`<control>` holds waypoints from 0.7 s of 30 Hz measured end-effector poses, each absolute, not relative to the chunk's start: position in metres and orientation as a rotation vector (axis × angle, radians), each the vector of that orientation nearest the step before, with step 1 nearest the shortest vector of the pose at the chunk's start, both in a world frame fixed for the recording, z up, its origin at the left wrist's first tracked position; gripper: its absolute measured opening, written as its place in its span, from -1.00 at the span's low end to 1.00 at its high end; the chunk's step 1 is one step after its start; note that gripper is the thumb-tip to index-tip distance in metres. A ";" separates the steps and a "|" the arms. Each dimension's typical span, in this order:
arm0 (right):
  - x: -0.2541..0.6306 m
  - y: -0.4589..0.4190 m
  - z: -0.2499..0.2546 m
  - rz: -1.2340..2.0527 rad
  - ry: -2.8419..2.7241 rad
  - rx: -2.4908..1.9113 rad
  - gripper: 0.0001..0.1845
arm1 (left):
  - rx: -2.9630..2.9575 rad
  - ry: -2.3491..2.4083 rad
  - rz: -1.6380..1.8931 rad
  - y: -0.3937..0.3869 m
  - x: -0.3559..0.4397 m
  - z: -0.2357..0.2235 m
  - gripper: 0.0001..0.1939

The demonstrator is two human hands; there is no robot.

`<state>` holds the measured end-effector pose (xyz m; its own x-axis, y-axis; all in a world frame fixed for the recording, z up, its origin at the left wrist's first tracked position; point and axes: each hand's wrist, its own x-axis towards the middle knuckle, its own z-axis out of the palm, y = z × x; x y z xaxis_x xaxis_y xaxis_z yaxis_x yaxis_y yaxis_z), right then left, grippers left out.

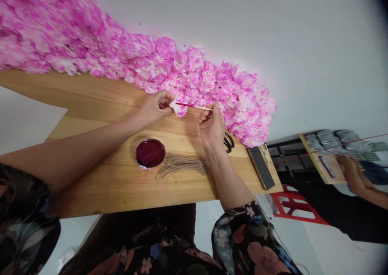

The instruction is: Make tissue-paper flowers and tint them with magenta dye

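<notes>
My left hand pinches a small white paper flower above the wooden board. In my right hand I grip a thin brush whose red-stained end touches that flower. Both hands hover just in front of a long heap of pink and white paper flowers. A round dish of dark red dye sits on the board below my hands. A bundle of twine pieces lies to the right of the dish.
Black scissors lie behind my right wrist. A dark phone rests at the board's right end. At right, another person's hand is at a second board, above a red stool.
</notes>
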<state>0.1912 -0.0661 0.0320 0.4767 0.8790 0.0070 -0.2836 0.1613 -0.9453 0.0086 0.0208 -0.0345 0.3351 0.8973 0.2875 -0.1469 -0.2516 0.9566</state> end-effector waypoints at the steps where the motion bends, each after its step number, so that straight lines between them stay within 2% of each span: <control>1: 0.191 -0.066 0.032 0.924 -0.663 -1.114 -0.53 | 1.479 0.719 1.169 0.021 0.009 -0.034 -0.76; 9: 0.193 -0.063 0.030 0.948 -0.614 -1.109 -0.57 | 1.474 0.688 1.148 0.021 0.009 -0.036 -0.75; 21: 0.198 -0.062 0.027 0.925 -0.682 -1.063 -0.51 | 1.492 0.671 1.152 0.019 0.006 -0.032 -0.75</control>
